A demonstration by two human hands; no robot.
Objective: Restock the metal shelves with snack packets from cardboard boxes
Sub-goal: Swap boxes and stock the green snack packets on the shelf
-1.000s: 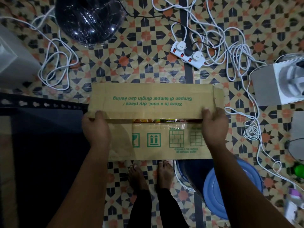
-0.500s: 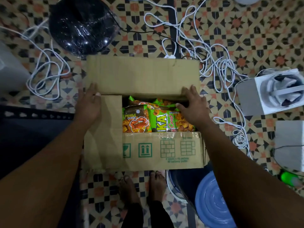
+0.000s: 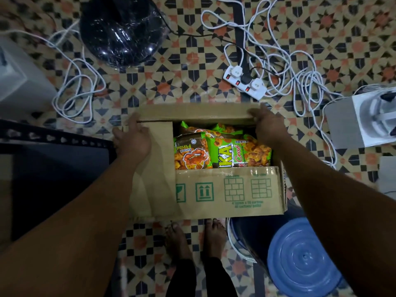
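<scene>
In the head view, a cardboard box (image 3: 214, 189) stands on the patterned floor (image 3: 192, 86), just in front of the person's bare feet (image 3: 195, 236). The top of the box is open. The far flap (image 3: 192, 111) is folded back, the left flap (image 3: 159, 159) lies flat over the left part of the opening, and the near flap (image 3: 229, 189), with green printed symbols, lies flat toward the person.

The left hand (image 3: 134, 140) rests on the left flap near the far left corner of the box, with its fingers bent over the edge there. The right hand (image 3: 265, 125) holds the far right corner, its fingers curled over the end of the far flap.

Inside the box lie snack packets (image 3: 222, 148), between the two hands. One brown packet (image 3: 190, 153) shows a crab picture, and just beside it on the right is a green packet (image 3: 242, 153).

A dark metal shelf (image 3: 53, 138) is at the left, touching or nearly touching the box; I cannot tell which. Behind the box, white cables (image 3: 300, 78) and a power strip (image 3: 246, 82) lie on the floor. A blue round lid (image 3: 304, 258) is at the lower right.
</scene>
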